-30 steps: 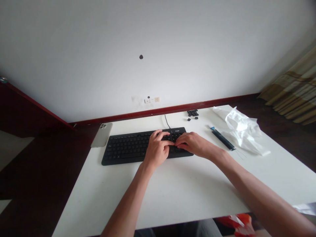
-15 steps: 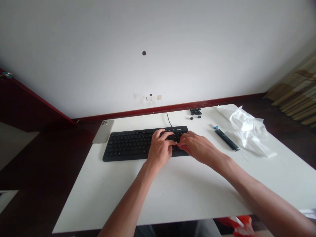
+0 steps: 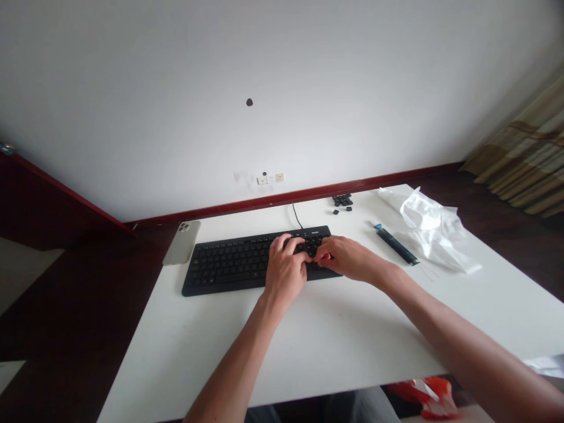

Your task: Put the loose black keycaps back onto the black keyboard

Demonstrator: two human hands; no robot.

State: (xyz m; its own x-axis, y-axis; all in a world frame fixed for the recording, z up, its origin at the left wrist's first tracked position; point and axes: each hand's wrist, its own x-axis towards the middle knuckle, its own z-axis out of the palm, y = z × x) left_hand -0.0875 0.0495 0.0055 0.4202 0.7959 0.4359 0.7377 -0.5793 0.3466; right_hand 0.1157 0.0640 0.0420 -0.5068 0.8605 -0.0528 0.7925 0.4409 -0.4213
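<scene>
A black keyboard (image 3: 233, 264) lies on the white table, its cable running off the back edge. My left hand (image 3: 286, 264) rests over its right part, fingers spread, the thumb reaching toward the other hand. Beside it, my right hand (image 3: 341, 257) is closed over the keys at the right end, with something small and red showing at its fingers; what it holds is too small to name. The fingertips of both hands nearly meet. Several loose black keycaps (image 3: 342, 200) lie behind the keyboard at the table's back edge.
A phone (image 3: 182, 242) lies left of the keyboard. On the right are a dark tool with a blue tip (image 3: 396, 245) and a crumpled white plastic bag (image 3: 432, 226). The table (image 3: 189, 364) stands near a wall with sockets (image 3: 271, 178). Something red (image 3: 429, 396) is below the front edge.
The view has shifted slightly. My right hand has curled in more, and the red thing at its fingers now shows. My left hand stays in about the same place on the keyboard.
</scene>
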